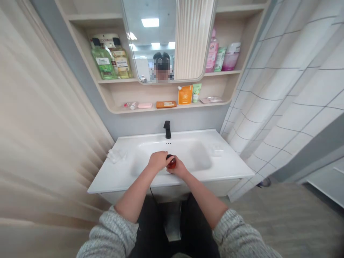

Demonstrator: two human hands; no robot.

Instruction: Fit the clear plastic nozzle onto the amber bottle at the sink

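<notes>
Over the front part of the white sink basin (199, 154), a small reddish-amber bottle with a dark cap (171, 164) is between my two hands. My right hand (179, 168) is wrapped round the bottle's body from the right. From the left, my left hand (158, 160) grips it at the top, with the fingers closed at the dark cap. Most of the bottle is covered by my hands, and its label cannot be made out. The black faucet (167, 129) stands behind the basin, apart from both hands.
Crumpled clear plastic (116, 156) lies on the left of the counter, and a clear item (217, 149) on the right. Above, a shelf (145, 110) holds an orange pouch (185, 95) and several toiletries below a mirror (150, 43). Curtains (40, 125) hang at both sides.
</notes>
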